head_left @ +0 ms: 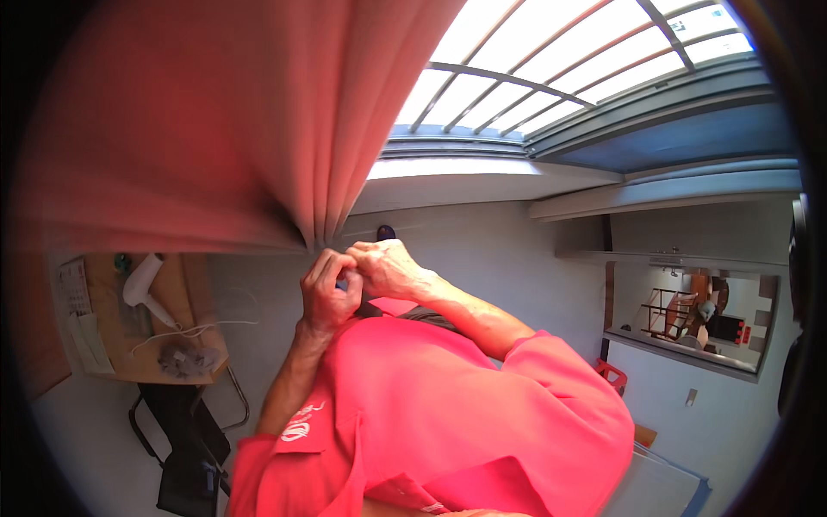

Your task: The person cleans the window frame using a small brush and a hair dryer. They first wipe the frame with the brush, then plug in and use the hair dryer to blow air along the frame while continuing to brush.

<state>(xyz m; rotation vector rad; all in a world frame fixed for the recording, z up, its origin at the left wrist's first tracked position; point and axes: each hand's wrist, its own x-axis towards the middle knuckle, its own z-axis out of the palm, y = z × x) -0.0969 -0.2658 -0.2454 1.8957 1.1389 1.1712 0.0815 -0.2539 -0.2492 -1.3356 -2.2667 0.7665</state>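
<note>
A large pinkish-red curtain [215,112] hangs on the left, its folds drawn together into a narrow bunch. At the foot of that bunch is my left hand [329,297], its fingers curled closed against the gathered cloth. My right hand [388,267] comes in from the right, closed in a pinch and touching the left fingertips. Whatever lies between the right fingers is hidden or too small to make out. Just beyond the right knuckles a small dark rounded thing [386,233] shows near the wall.
A barred window [517,90] with a sill [457,168] is at upper right. To the left stands a wooden table [207,332] holding a white hair dryer [144,280] and its cord, with a black chair [185,482] below. A framed mirror [741,366] is on the right.
</note>
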